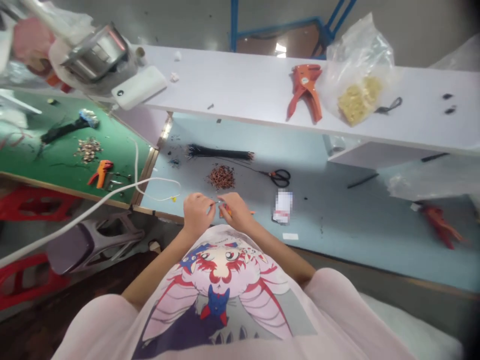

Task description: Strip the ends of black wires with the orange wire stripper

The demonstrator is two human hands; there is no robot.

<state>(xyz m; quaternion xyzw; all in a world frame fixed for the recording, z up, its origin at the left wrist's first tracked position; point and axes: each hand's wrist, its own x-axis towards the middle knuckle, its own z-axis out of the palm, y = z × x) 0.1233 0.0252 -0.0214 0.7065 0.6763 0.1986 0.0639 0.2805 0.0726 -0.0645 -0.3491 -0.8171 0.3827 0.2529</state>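
My left hand [198, 212] and my right hand [235, 210] meet at the front edge of the blue work surface, fingers bent and pinched. A thin, pale piece [218, 202] shows between the fingertips, too small to name. Under my right hand lies an orange-handled tool [225, 212], mostly covered by the fingers. Just beyond the hands is a pile of small copper-coloured pieces [221, 177]. Behind that pile stretches a bundle of black wires [221, 152] with bare-looking ends. Black-handled scissors [280, 178] rest to the right.
A white shelf [240, 82] crosses above the surface, carrying an orange wire stripper [305, 92] and a bag of yellowish pieces [360, 97]. A white cable [93, 204] runs in from the left. Red pliers [440, 225] lie far right. Stools [71, 247] stand at left.
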